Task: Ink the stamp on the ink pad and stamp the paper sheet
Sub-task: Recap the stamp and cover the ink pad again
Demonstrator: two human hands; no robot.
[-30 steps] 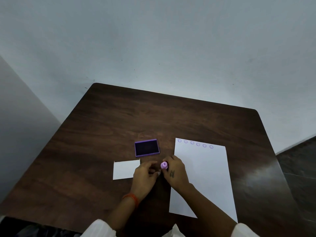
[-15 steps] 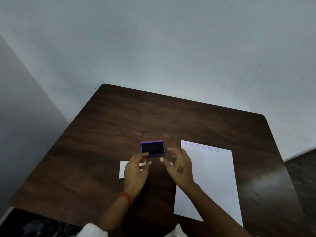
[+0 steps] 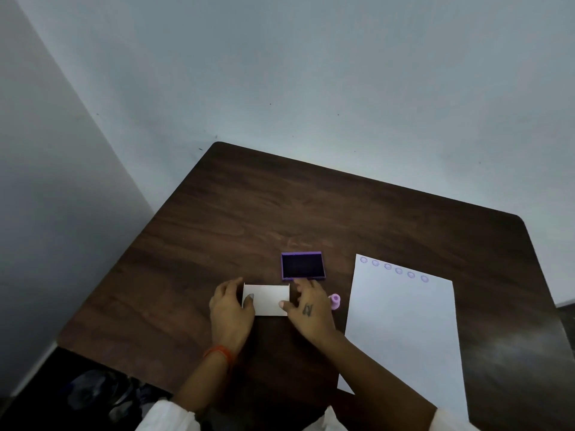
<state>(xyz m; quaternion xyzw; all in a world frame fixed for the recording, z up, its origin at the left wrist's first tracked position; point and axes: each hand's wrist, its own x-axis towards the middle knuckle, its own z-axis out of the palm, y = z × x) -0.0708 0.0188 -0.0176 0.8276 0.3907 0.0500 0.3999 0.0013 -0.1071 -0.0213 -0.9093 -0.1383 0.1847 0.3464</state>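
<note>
The small lilac stamp (image 3: 335,301) lies loose on the table, between my right hand and the paper sheet. The purple ink pad (image 3: 301,265) sits open with its dark pad showing, just beyond my right fingertips. The white paper sheet (image 3: 404,331) lies to the right and carries a row of several round purple prints along its top edge. My left hand (image 3: 230,312) grips the left end of a small white card (image 3: 267,298), thumb on top. My right hand (image 3: 306,309) pinches the card's right end.
The dark wooden table (image 3: 280,206) stands in a corner, with pale walls behind and to the left. Its near left edge drops to a dark floor. An orange band circles my left wrist (image 3: 219,353).
My right hand held the stamp a second ago; the stamp now lies on the table. Both hands have moved onto the white card. The camera has swung left.
</note>
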